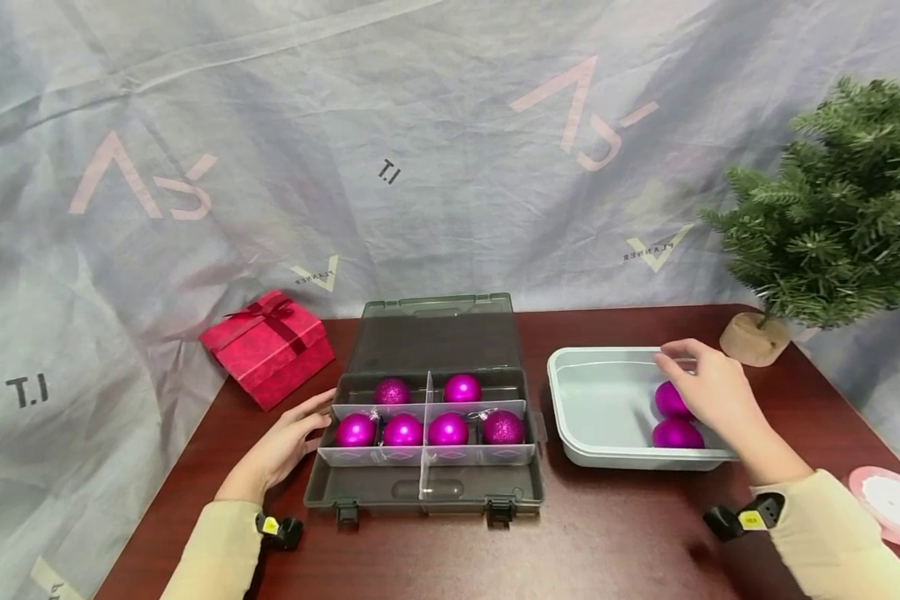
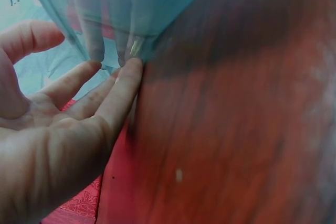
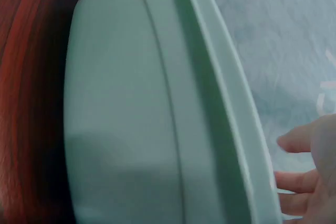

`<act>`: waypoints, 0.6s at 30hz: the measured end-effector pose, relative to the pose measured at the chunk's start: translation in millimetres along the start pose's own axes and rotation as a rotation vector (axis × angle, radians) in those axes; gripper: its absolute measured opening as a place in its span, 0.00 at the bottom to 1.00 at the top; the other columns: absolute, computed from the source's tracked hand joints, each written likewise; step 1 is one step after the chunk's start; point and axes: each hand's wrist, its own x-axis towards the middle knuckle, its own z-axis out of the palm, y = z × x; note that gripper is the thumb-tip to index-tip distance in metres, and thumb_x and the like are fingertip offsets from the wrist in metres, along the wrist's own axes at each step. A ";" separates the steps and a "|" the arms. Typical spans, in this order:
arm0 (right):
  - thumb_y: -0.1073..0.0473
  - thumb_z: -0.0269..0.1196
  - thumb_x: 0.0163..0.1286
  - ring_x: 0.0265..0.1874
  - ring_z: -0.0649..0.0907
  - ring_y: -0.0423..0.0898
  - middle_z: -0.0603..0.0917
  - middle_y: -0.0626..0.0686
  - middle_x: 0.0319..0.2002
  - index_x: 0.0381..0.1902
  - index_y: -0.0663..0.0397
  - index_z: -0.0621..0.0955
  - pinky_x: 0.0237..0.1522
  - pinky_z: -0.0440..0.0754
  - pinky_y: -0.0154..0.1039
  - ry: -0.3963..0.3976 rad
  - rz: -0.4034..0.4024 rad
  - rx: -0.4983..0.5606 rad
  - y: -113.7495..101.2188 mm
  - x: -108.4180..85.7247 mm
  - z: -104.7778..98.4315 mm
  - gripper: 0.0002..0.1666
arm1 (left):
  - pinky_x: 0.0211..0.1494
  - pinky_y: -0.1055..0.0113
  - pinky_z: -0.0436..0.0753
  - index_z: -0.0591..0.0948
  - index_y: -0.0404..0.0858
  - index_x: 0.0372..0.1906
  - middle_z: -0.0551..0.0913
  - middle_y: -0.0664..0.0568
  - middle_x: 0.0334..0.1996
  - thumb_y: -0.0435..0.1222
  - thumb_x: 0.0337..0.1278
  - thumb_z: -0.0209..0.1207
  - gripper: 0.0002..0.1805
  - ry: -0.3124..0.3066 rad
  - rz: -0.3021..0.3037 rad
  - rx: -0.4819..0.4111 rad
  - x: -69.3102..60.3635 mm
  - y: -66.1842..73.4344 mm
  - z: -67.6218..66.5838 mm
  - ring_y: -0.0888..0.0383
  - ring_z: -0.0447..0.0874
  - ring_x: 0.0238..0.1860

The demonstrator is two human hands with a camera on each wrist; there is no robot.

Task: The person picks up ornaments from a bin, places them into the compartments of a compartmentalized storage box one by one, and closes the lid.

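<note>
The relaxed right hand [image 1: 708,387], apparently grasping nothing, hangs over two magenta balls [image 1: 677,433] in the pale grey plastic tray [image 1: 600,408]. Pinching one gently around its middle, clear of its neighbour, should suit its smooth curve. The left hand [image 1: 288,437], fingers extended, steadies the translucent dark compartmented case [image 1: 367,483]; light pressure suffices. The grey backdrop cloth [image 1: 450,233] reads "T.I" and, mirrored, "PLANNER"; the yellow wrist labels [image 1: 752,521] are illegible.

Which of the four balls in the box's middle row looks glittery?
The far-right ball in that row, as the head camera sees it: its surface looks speckled, while the other three balls look smooth and shiny.
</note>
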 end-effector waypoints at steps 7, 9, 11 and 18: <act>0.55 0.63 0.71 0.47 0.82 0.72 0.86 0.72 0.43 0.54 0.72 0.80 0.46 0.76 0.65 -0.110 0.008 -0.088 14.4 0.1 -0.6 0.24 | 0.73 0.35 0.54 0.53 0.36 0.82 0.49 0.34 0.80 0.33 0.73 0.49 0.36 0.007 -0.003 -0.001 -0.5 -0.4 -0.8 0.39 0.44 0.78; 0.57 0.65 0.70 0.48 0.81 0.73 0.85 0.73 0.45 0.54 0.74 0.80 0.48 0.75 0.66 -0.151 0.002 -0.100 15.2 1.2 0.7 0.24 | 0.73 0.35 0.54 0.53 0.35 0.82 0.48 0.34 0.80 0.33 0.73 0.49 0.36 0.005 -0.002 -0.003 -0.8 -0.1 -0.8 0.38 0.44 0.78; 0.58 0.67 0.68 0.49 0.80 0.74 0.84 0.74 0.46 0.53 0.76 0.80 0.50 0.75 0.67 -0.183 -0.007 -0.109 15.6 1.9 2.2 0.25 | 0.73 0.34 0.53 0.52 0.35 0.82 0.47 0.34 0.80 0.33 0.73 0.49 0.37 0.001 -0.001 -0.003 -0.9 0.0 -0.7 0.38 0.43 0.78; 0.57 0.72 0.62 0.46 0.80 0.72 0.83 0.74 0.46 0.50 0.77 0.81 0.49 0.75 0.66 -0.246 0.001 -0.116 18.8 1.5 5.9 0.28 | 0.73 0.36 0.55 0.53 0.36 0.82 0.48 0.34 0.80 0.33 0.73 0.49 0.36 0.006 -0.008 0.004 0.1 -0.2 0.0 0.38 0.44 0.78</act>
